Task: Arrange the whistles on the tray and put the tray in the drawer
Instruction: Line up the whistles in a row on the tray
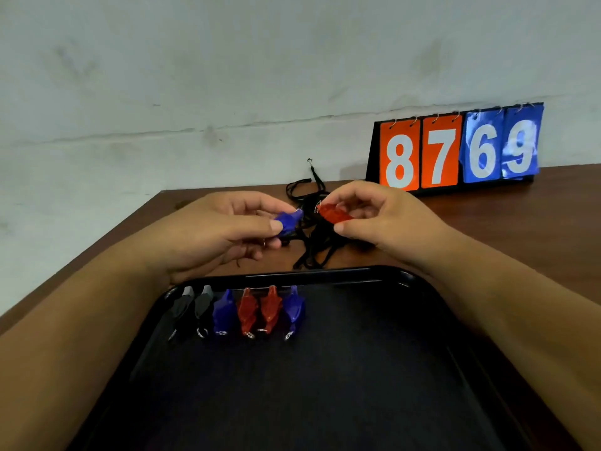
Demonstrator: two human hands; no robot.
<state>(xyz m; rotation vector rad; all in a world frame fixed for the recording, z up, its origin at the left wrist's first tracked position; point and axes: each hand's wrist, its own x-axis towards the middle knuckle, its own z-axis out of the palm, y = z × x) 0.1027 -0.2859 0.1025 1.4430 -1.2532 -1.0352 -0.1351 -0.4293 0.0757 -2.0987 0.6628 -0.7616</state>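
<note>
Six whistles (pixel 239 312) lined up on tray (pixel 325 275) already, left hand (pixel 221 232) pinching a blue one (pixel 287 221) & right hand (pixel 387 219) pinching a red one (pixel 333 213), prob untangling cords (pixel 313 245) b4 placing.

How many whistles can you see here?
8. Row of six whistles on the tray; blue whistle in left hand; red whistle in right hand. Tangled cords may hide more.

place: plain indoor room, kind unclear | cues: flip scoreboard (pixel 455 148); wooden table (pixel 527 219); stained bare wall (pixel 195 76)
</note>
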